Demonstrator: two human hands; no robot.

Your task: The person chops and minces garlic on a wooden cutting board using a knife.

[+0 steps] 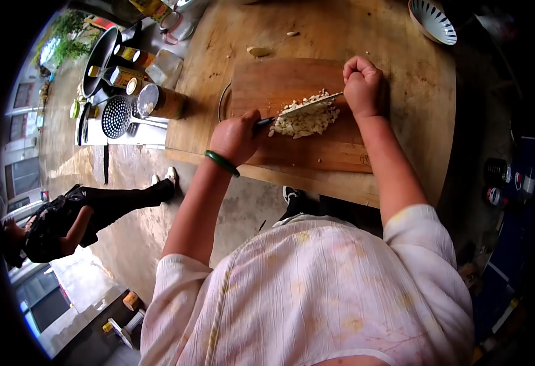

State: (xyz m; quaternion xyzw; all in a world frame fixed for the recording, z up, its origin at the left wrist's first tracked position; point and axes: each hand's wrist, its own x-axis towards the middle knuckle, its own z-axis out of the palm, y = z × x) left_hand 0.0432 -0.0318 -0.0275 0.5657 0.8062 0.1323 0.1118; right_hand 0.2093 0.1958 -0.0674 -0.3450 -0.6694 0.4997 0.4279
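Observation:
My left hand [237, 137], a green bangle at its wrist, is wrapped round the dark handle of a knife [307, 107]. The blade slants up to the right, over a pile of chopped pale pieces [304, 126] on a wooden cutting board [267, 79]. At the blade's far end is my right hand [363, 88], closed with its fingers curled in. The blade's end meets the side of this hand; whether the fingers grip it is hidden. Small pale bits lie scattered on the board around the pile.
The board lies on a wooden table [401, 67]. A patterned bowl [433, 22] stands at the back right. Jars, bottles, a pan [99, 55] and a slotted skimmer [117, 116] are at the left. Beyond them, a person in dark clothes [84, 210] stands on the floor.

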